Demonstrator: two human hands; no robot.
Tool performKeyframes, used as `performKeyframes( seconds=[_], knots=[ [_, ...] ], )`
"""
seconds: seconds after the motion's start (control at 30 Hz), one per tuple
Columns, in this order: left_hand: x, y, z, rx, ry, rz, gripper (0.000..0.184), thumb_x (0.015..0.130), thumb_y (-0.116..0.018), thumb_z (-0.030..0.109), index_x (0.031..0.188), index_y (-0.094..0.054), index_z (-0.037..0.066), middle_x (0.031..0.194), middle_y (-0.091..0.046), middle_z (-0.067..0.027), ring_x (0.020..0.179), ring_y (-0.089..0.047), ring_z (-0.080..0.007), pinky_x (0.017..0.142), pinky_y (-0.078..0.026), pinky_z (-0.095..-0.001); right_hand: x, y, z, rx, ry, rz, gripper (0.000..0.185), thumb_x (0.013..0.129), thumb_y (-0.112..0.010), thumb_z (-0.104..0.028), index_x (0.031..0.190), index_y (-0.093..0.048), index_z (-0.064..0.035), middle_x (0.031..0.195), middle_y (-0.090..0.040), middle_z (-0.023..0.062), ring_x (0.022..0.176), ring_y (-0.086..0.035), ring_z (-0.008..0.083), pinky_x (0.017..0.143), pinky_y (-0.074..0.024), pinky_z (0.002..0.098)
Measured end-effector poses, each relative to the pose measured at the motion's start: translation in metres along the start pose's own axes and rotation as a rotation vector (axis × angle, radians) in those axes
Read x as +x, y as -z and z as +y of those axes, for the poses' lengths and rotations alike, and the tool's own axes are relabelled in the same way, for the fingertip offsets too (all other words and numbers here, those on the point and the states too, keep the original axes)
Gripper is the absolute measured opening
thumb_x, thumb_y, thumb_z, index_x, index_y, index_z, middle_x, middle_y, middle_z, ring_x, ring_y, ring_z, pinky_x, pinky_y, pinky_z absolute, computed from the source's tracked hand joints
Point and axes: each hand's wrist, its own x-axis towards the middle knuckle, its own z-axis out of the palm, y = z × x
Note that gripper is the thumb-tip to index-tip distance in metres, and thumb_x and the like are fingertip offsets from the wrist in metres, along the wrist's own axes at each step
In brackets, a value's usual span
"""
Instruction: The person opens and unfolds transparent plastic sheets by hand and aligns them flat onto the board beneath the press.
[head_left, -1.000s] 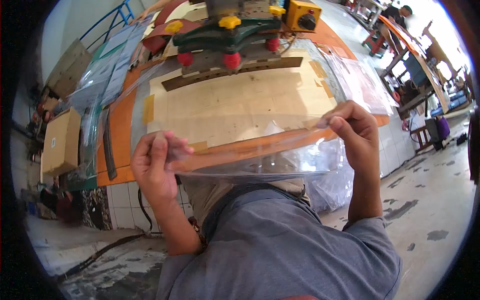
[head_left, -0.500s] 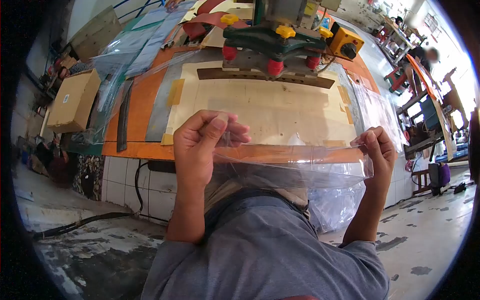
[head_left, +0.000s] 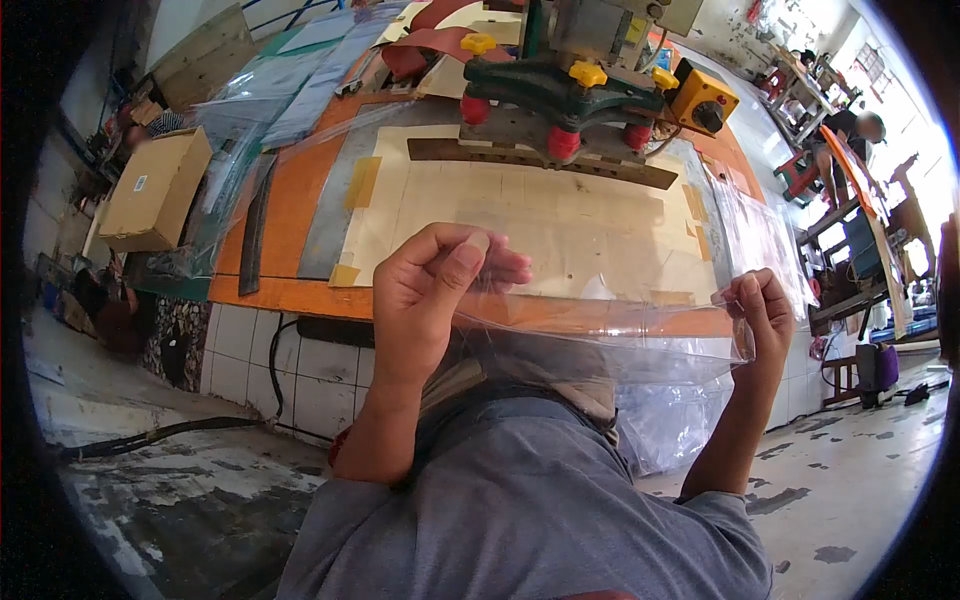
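Observation:
A clear, thin plastic sheet (head_left: 610, 335) with folded edges stretches between my hands, over the front edge of the table. My left hand (head_left: 435, 285) pinches its left end between thumb and fingers. At the other end my right hand (head_left: 765, 310) is closed on the upper right corner. The sheet sags slightly in the middle and I can see the table through it. Beyond my hands a cream board (head_left: 480, 200), taped at its sides, lies beneath a press head (head_left: 560, 90) with yellow knobs, red caps and a long metal bar (head_left: 540, 160).
A yellow control box (head_left: 703, 100) sits right of the press. On the left are a dark metal strip (head_left: 256, 225), a cardboard box (head_left: 155, 190) and stacked clear sheets (head_left: 290, 90). More clear plastic (head_left: 755, 225) lies on the right. A person (head_left: 850, 130) is at the far right.
My left hand has shifted a little to the right, so the plastic sheet spans a slightly shorter gap. The view has turned slightly. Both hands keep hold of the sheet.

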Motion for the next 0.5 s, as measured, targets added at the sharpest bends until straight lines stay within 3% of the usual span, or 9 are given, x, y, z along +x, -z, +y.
performKeyframes(
  seconds=[0.17, 0.37, 0.43, 0.5],
  knots=[
    [-0.002, 0.001, -0.004, 0.034, -0.027, 0.007, 0.028, 0.108, -0.06, 0.022, 0.108, -0.066, -0.005, 0.094, -0.076, -0.0202, 0.085, -0.077, -0.0283, 0.077, -0.063, -0.0386, 0.001, 0.004, 0.001, -0.02, 0.016, -0.002, 0.024, 0.105, -0.065, -0.023, 0.095, -0.062, -0.0016, 0.088, -0.068, 0.0079, 0.083, -0.067, 0.0142, 0.081, -0.0514, 0.029],
    [-0.002, 0.003, -0.007, 0.14, -0.059, 0.117, 0.025, 0.106, -0.063, 0.02, 0.1, -0.067, -0.004, 0.085, -0.075, -0.0166, 0.074, -0.076, -0.024, 0.067, -0.063, -0.0347, 0.001, 0.0, 0.001, -0.028, 0.037, 0.017, 0.024, 0.104, -0.066, -0.023, 0.094, -0.063, -0.0017, 0.087, -0.069, 0.0087, 0.08, -0.067, 0.0143, 0.08, -0.0517, 0.0286],
    [-0.003, 0.007, -0.008, 0.158, -0.068, 0.102, 0.019, 0.105, -0.065, 0.014, 0.101, -0.069, -0.004, 0.087, -0.076, -0.0142, 0.078, -0.076, -0.0173, 0.07, -0.062, -0.0277, 0.001, -0.001, 0.003, -0.038, 0.037, 0.028, 0.024, 0.104, -0.067, -0.023, 0.094, -0.063, -0.0015, 0.087, -0.07, 0.0091, 0.08, -0.067, 0.0144, 0.08, -0.0518, 0.0286],
    [-0.004, 0.003, -0.007, 0.143, -0.064, 0.12, 0.019, 0.104, -0.066, 0.014, 0.1, -0.069, -0.004, 0.085, -0.076, -0.0132, 0.076, -0.076, -0.0167, 0.069, -0.062, -0.0272, 0.0, -0.003, 0.006, -0.05, 0.035, 0.06, 0.025, 0.104, -0.067, -0.023, 0.095, -0.064, -0.0007, 0.087, -0.071, 0.01, 0.081, -0.068, 0.0151, 0.08, -0.0524, 0.0293]
  ],
)
